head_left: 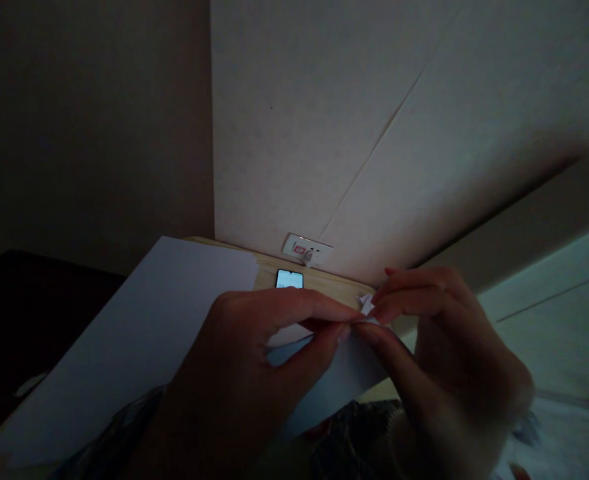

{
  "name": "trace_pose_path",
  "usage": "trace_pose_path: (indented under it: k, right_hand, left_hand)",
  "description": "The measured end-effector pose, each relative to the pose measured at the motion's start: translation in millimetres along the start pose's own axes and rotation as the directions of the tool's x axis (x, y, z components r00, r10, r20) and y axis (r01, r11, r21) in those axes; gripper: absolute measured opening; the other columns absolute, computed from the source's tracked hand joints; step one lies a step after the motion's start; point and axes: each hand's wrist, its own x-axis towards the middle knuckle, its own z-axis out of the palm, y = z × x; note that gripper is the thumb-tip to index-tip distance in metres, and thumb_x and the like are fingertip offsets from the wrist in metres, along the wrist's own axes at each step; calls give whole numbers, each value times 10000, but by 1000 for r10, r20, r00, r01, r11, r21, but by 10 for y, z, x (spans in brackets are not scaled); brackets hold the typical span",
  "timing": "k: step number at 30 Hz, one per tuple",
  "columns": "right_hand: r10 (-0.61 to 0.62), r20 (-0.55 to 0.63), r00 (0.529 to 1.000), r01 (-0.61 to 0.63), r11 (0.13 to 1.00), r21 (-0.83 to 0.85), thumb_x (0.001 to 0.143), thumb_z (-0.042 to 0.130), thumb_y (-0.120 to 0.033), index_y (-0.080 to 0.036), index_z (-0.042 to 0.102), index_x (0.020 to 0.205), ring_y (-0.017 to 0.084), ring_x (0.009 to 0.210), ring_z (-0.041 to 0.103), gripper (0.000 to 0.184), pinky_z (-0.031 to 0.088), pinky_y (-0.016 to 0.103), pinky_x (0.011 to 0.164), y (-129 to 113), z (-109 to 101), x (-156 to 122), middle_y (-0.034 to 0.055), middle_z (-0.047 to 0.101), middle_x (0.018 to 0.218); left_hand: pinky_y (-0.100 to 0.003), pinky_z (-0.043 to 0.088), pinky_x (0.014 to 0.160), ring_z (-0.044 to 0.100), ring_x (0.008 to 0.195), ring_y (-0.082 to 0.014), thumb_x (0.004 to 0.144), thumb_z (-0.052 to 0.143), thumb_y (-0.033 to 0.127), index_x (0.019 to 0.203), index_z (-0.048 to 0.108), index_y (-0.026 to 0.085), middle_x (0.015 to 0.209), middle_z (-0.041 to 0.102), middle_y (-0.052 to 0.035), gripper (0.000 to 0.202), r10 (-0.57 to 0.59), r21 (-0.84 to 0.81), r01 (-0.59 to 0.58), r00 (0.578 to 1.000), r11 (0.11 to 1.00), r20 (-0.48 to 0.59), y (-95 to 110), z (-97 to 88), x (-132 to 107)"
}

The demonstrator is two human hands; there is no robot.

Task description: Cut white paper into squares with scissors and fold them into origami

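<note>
Above the small table, my left hand and my right hand meet, thumbs and forefingers pinched together. Between the fingertips is a small piece of white paper, mostly covered by the fingers. Just beyond the right fingertips shows a pointed, folded white paper piece; I cannot tell whether it is part of the held paper. Below the hands is a bluish-grey sheet, partly hidden by the left hand and thumb. To the left lies a large white sheet on the light wooden tabletop.
Behind my left hand lies a phone with its screen lit. A wall socket with a plug in it sits just above the table's back edge. The pale wall rises right behind the table. The light is dim.
</note>
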Motion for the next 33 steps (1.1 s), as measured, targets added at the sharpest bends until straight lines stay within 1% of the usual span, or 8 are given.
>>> trace_pose_path:
  k: [3,7,11,16,21,23,27,33]
  right_hand:
    - [-13,21,1000,12,1000,28,769,708,-97,-242,656,833,194,862,575,167,464,327,676,11,-11,-9,7,603,877]
    - [-6,28,1000,4,999,37,778,708,-88,-243,658,826,188,832,574,169,463,332,666,16,-25,-12,6,604,861]
    - [5,35,999,-7,999,46,784,702,-85,-246,656,825,188,840,573,172,466,324,666,16,-27,-3,6,605,855]
    - [10,44,999,-13,997,80,779,713,-89,-239,658,827,172,836,565,167,461,300,673,21,-27,3,-5,597,856]
    - [35,35,999,-39,994,106,788,708,-101,-222,651,805,160,836,552,135,452,291,704,12,-14,-6,-9,586,840]
    - [50,53,997,-55,993,105,804,700,-126,-223,644,812,157,857,547,112,454,286,718,10,-16,-4,-9,584,861]
    - [73,118,990,-84,993,84,819,685,-170,-222,623,803,165,846,551,83,467,293,692,15,-35,13,2,572,872]
    - [67,105,992,-74,995,62,822,682,-205,-230,636,830,189,842,559,52,485,333,694,22,-38,26,15,569,857]
  left_hand:
    - [-149,557,657,721,737,-111,770,637,155,818,754,278,807,780,86,176,-55,-75,57,998,996,30,-1,11,9]
    - [-119,546,627,716,718,-91,771,656,157,801,751,284,770,773,101,161,-123,-191,134,990,972,69,-20,35,20]
    - [-100,533,642,708,701,-71,769,660,154,775,752,295,759,771,119,168,-134,-230,150,988,962,83,-48,39,35]
    - [-97,518,665,698,698,-67,773,660,167,768,755,292,751,768,118,157,-134,-206,153,986,967,103,-51,11,49]
    - [-121,518,626,694,681,-87,773,659,201,742,749,288,728,764,109,129,-138,-186,155,985,970,103,-40,4,36]
    - [-135,519,609,692,667,-97,771,656,208,728,742,282,714,761,103,122,-137,-157,149,987,976,88,-32,8,33]
    - [-157,520,609,698,675,-110,773,634,184,725,730,269,726,764,93,137,-87,-53,89,995,995,51,-9,4,29]
    - [-196,525,634,689,645,-125,785,607,180,742,718,271,724,760,82,149,18,100,-18,1000,995,2,-23,-4,4]
